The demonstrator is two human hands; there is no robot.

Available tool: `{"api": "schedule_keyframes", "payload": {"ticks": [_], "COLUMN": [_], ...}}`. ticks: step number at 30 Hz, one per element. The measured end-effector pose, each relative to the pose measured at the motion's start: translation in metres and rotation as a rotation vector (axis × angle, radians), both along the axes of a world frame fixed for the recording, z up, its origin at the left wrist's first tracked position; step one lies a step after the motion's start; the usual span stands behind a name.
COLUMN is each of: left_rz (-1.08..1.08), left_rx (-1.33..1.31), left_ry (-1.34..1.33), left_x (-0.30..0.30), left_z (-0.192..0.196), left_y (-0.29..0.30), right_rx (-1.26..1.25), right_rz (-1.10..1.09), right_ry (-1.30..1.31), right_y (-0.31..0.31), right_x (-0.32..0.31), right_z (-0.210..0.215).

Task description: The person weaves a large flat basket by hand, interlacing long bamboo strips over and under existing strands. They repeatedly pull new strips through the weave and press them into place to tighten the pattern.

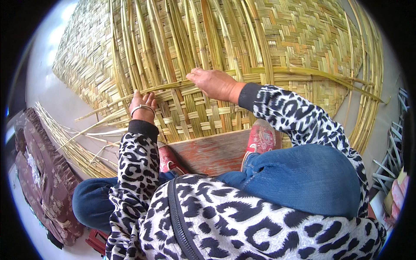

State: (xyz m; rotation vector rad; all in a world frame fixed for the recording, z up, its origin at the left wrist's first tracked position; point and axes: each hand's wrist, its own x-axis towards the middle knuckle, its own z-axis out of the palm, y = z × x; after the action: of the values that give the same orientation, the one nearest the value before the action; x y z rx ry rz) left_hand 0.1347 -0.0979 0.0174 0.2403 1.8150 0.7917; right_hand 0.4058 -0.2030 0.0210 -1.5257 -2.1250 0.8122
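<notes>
A woven mat (303,39) of flat yellow-green reed strips spreads out in front of me. Long upright strips (177,34) lie side by side over its middle, running away from me. A crosswise reed strip (173,85) passes below both hands, and its loose right end (368,92) reaches past the mat's right part. My left hand (144,106), with a bangle on the wrist, touches this strip with its fingers somewhat apart. My right hand (216,85) is closed over the strip, its bent fingertips together. What lies beneath its palm is hidden.
A worn wooden board (208,151) lies along the mat's near edge, between my red shoes (262,136). Loose thin reeds (80,143) are on the floor at left, beside dark patterned cloth (43,173). Grey metal rods (392,147) stand at the right.
</notes>
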Motion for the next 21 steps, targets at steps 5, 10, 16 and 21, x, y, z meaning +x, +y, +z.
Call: {"api": "schedule_keyframes", "payload": {"ticks": [5, 10, 16, 21], "left_rz": [0.132, -0.198, -0.999, -1.343], "left_rx": [0.091, 0.297, 0.299, 0.245], "left_ry": [-0.257, -0.127, -0.014, 0.465], "left_x": [0.001, 0.038, 0.092, 0.092], "left_z": [0.022, 0.054, 0.037, -0.012], "left_y": [0.013, 0.033, 0.047, 0.076], "right_rx": [-0.169, -0.202, -0.146, -0.143], "right_rz": [-0.011, -0.136, -0.349, -0.464], "right_ry": [-0.039, -0.005, 0.173, 0.27], "right_y": [0.023, 0.021, 0.019, 0.013], "right_x": [-0.014, -0.018, -0.016, -0.016], "right_z": [0.002, 0.008, 0.013, 0.015]}}
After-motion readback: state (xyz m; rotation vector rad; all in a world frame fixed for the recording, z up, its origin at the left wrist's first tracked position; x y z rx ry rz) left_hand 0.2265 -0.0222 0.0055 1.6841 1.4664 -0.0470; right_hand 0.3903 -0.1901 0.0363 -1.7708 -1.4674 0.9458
